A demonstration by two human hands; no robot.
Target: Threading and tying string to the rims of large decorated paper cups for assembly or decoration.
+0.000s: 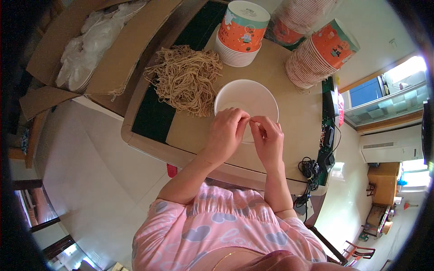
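Observation:
My left hand (229, 134) and my right hand (268, 139) meet at the fingertips over the near rim of a white paper bucket (248, 90). Both are closed in a pinch; whatever sits between the fingertips is too small to make out. The bucket stands upright on the table, its open mouth facing up. Left of it lies a loose heap of tan string (185, 81). Behind the bucket rises a stack of upside-down paper buckets (244, 34), orange and green with white rims.
Another leaning stack of orange buckets (318, 54) stands at the right, with a plastic-wrapped stack (294, 22) behind. An open cardboard box (117, 58) holding plastic-wrapped white bowls is at the left. Black cables (309, 169) lie coiled on the table's right edge (294, 183).

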